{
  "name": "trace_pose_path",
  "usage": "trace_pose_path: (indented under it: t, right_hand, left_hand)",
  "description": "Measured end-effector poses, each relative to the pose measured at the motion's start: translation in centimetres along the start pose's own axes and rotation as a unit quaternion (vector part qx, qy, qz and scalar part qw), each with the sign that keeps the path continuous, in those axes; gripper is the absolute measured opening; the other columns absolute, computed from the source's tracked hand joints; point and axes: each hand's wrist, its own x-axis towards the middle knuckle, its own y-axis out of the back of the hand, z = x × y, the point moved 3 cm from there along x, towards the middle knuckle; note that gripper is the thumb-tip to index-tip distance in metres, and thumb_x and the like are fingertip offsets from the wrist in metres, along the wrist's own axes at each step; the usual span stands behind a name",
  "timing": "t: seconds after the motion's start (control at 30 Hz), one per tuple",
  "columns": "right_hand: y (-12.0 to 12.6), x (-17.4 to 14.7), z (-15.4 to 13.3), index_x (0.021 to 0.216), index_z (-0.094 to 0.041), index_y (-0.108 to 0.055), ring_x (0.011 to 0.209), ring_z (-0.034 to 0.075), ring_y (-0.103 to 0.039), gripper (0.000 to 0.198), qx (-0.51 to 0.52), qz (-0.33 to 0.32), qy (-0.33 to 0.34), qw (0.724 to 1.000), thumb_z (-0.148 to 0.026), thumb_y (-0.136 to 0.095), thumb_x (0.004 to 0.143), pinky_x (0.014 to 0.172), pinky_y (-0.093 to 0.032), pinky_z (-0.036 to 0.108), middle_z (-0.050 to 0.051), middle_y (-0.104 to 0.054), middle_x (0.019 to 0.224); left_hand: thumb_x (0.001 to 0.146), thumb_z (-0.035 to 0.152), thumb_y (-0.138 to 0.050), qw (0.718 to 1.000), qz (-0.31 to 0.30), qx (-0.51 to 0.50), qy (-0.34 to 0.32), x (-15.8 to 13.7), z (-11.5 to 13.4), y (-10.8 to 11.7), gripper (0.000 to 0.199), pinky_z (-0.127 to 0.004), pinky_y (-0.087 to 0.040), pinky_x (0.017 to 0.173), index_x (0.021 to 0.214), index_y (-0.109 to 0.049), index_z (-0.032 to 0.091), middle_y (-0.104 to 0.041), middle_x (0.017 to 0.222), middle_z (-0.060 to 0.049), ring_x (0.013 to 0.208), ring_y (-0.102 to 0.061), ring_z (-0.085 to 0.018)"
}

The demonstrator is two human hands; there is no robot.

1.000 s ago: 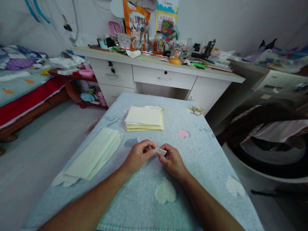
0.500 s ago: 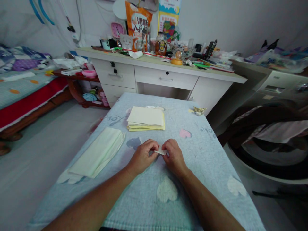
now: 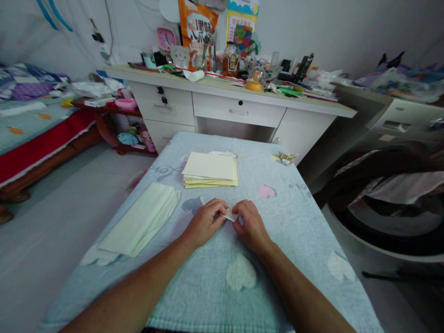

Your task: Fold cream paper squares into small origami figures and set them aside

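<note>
Between my two hands is a small piece of white paper (image 3: 230, 214), low over the cloth-covered table (image 3: 287, 259). My left hand (image 3: 208, 217) pinches its left side between thumb and fingers. On the other side my right hand (image 3: 252, 224) is closed on the paper's right edge. Fingers hide part of the piece, so its full shape does not show. Beyond the hands lies a stack of cream and yellow paper sheets (image 3: 210, 166). To the left of my left hand rests a folded pale green sheet (image 3: 140, 219), lying at a slant.
A white desk (image 3: 239, 111) behind the table carries a jar (image 3: 231, 60), an orange bag (image 3: 196, 32) and clutter. At the table's far right corner sits a small patterned item (image 3: 287, 158). A washing machine (image 3: 391, 125) stands right, a bed (image 3: 45, 120) left.
The small paper tilts a little differently, showing more of its face between the fingers. Both hands keep nearly the same place, and the whole view has shifted slightly.
</note>
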Motion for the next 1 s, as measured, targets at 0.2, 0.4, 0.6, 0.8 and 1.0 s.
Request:
trace_pose_path:
  t: [0.2, 0.4, 0.6, 0.8, 1.0]
  right_hand:
    - [0.4, -0.1, 0.2, 0.081, -0.018, -0.054, 0.085, 0.019, -0.047, 0.024, -0.002, -0.011, -0.005, 1.0, 0.001, -0.049, 0.067, 0.077, -0.038, 0.03, 0.004, -0.055, 0.085]
    - [0.2, 0.0, 0.2, 0.083, -0.019, -0.062, 0.085, 0.018, -0.049, 0.022, -0.022, -0.101, 0.003, 0.995, -0.002, -0.052, 0.073, 0.08, -0.036, 0.03, 0.003, -0.059, 0.085]
    - [0.1, -0.2, 0.5, 0.089, -0.02, -0.066, 0.088, 0.018, -0.05, 0.022, -0.02, -0.114, 0.003, 0.993, -0.004, -0.059, 0.075, 0.081, -0.035, 0.031, 0.003, -0.061, 0.089]
    - [0.0, -0.1, 1.1, 0.089, -0.02, -0.068, 0.088, 0.018, -0.05, 0.016, 0.005, -0.091, -0.011, 0.996, -0.009, -0.063, 0.079, 0.082, -0.035, 0.031, 0.003, -0.062, 0.089]
    - [0.2, 0.1, 1.0, 0.088, -0.021, -0.067, 0.09, 0.018, -0.048, 0.009, -0.001, -0.089, -0.042, 0.995, -0.016, -0.061, 0.085, 0.083, -0.033, 0.032, 0.003, -0.06, 0.092]
  left_hand:
    - [0.078, 0.001, -0.051, 1.0, -0.022, 0.013, -0.002, -0.1, 0.1, -0.1, 0.019, -0.028, -0.043, 0.087, 0.079, -0.051, 0.02, -0.06, 0.098, -0.001, 0.097, -0.057, -0.014]
    - [0.076, 0.002, -0.052, 0.99, -0.066, 0.125, -0.018, -0.3, 0.0, -0.1, 0.018, -0.031, -0.042, 0.085, 0.078, -0.051, 0.02, -0.059, 0.095, -0.002, 0.096, -0.053, -0.017]
    - [0.076, 0.016, -0.065, 0.972, -0.088, 0.217, -0.03, -0.5, 0.7, 0.6, 0.009, -0.036, -0.04, 0.088, 0.082, -0.06, 0.021, -0.061, 0.097, -0.002, 0.098, -0.048, -0.022]
    - [0.085, 0.024, -0.06, 0.968, -0.085, 0.236, -0.029, -0.5, 0.7, 0.5, 0.009, -0.035, -0.041, 0.082, 0.077, -0.064, 0.021, -0.061, 0.087, -0.003, 0.09, -0.049, -0.02]
    - [0.085, 0.023, -0.06, 0.972, -0.078, 0.224, -0.006, -0.5, 0.2, 0.4, 0.008, -0.034, -0.041, 0.08, 0.08, -0.066, 0.02, -0.061, 0.085, -0.003, 0.086, -0.05, -0.019]
